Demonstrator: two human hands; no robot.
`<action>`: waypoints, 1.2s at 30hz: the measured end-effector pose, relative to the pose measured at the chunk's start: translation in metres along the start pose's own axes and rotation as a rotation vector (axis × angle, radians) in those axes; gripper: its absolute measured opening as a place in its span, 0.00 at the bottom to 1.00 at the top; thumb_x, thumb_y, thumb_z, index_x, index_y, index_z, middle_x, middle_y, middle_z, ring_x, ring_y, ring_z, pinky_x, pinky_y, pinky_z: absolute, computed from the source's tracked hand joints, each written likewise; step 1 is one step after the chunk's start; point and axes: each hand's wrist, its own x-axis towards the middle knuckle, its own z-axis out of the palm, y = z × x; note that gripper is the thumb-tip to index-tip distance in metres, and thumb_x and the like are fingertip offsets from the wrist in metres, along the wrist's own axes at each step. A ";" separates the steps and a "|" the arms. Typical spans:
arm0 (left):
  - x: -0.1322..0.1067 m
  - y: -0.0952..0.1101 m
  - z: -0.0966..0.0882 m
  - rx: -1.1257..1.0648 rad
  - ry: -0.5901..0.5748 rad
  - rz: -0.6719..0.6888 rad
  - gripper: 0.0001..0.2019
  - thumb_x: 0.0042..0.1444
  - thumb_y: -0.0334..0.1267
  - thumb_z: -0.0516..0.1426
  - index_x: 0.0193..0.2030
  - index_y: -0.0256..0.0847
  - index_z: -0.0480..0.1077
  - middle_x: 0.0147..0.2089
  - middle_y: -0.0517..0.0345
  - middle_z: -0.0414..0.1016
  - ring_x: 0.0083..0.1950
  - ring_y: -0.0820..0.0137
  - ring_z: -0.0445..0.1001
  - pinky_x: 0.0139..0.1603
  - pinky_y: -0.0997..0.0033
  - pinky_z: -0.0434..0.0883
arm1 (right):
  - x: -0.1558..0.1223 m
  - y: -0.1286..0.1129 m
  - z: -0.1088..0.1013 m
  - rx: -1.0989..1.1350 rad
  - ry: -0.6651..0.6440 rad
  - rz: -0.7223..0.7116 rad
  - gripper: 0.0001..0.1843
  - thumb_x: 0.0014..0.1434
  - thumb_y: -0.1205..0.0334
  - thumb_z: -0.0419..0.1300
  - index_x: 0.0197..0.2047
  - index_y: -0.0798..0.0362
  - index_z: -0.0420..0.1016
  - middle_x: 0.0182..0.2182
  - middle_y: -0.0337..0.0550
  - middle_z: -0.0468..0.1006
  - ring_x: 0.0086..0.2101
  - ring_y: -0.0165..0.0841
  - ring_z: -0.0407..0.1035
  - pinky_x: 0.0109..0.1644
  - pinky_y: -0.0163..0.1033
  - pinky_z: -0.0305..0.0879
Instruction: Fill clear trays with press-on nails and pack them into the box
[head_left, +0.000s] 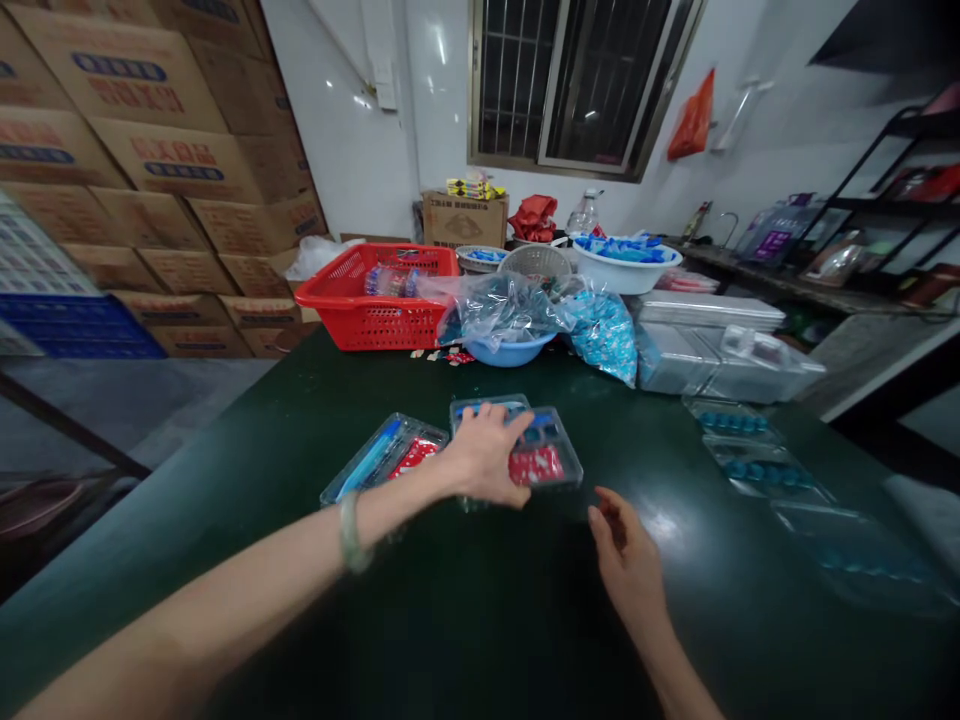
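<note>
Red basket (390, 325): stands at the far edge of the tabletop (487, 620), left of middle, probably set back for working room.
Left tray (421, 429): lies slantwise left of centre, keeping a blue item (373, 457) and red packet (414, 454) side by side.
Left hand (486, 455): palm down, fingers spread, seemingly steadying the middle trays (570, 463); whether its grip pinches one cannot be told.
Middle trays: near the tabletop's centre, apparently overlapping.
Right hand (628, 555): beside them, grip narrowly parted, nothing visible held.
Right-hand trays (772, 486): lined along the right edge, perhaps for reach.
</note>
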 end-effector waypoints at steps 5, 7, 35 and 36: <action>0.059 -0.037 0.007 0.065 -0.112 -0.034 0.49 0.32 0.58 0.59 0.63 0.42 0.51 0.52 0.41 0.62 0.51 0.49 0.61 0.50 0.50 0.57 | -0.001 0.003 0.004 -0.096 -0.055 -0.076 0.19 0.61 0.52 0.50 0.51 0.53 0.63 0.33 0.43 0.69 0.26 0.30 0.65 0.27 0.36 0.64; 0.068 -0.046 0.014 0.051 -0.165 -0.046 0.49 0.30 0.59 0.60 0.62 0.42 0.54 0.51 0.41 0.63 0.50 0.49 0.62 0.49 0.51 0.59 | -0.002 0.008 0.006 -0.122 -0.070 -0.117 0.19 0.61 0.53 0.49 0.51 0.53 0.63 0.33 0.43 0.68 0.26 0.30 0.64 0.27 0.36 0.64; -0.117 -0.053 -0.025 -0.106 0.223 -0.334 0.35 0.42 0.44 0.57 0.59 0.45 0.55 0.64 0.43 0.48 0.61 0.48 0.53 0.53 0.44 0.59 | -0.028 -0.047 0.023 0.189 -0.340 -0.102 0.14 0.61 0.56 0.50 0.49 0.51 0.65 0.32 0.41 0.71 0.28 0.30 0.68 0.30 0.34 0.66; -0.116 -0.041 -0.028 -0.131 0.216 -0.260 0.36 0.41 0.43 0.58 0.60 0.47 0.54 0.65 0.45 0.47 0.62 0.48 0.51 0.55 0.43 0.57 | -0.028 -0.049 0.022 0.192 -0.319 -0.104 0.14 0.61 0.57 0.50 0.49 0.51 0.65 0.32 0.41 0.71 0.29 0.31 0.68 0.31 0.35 0.67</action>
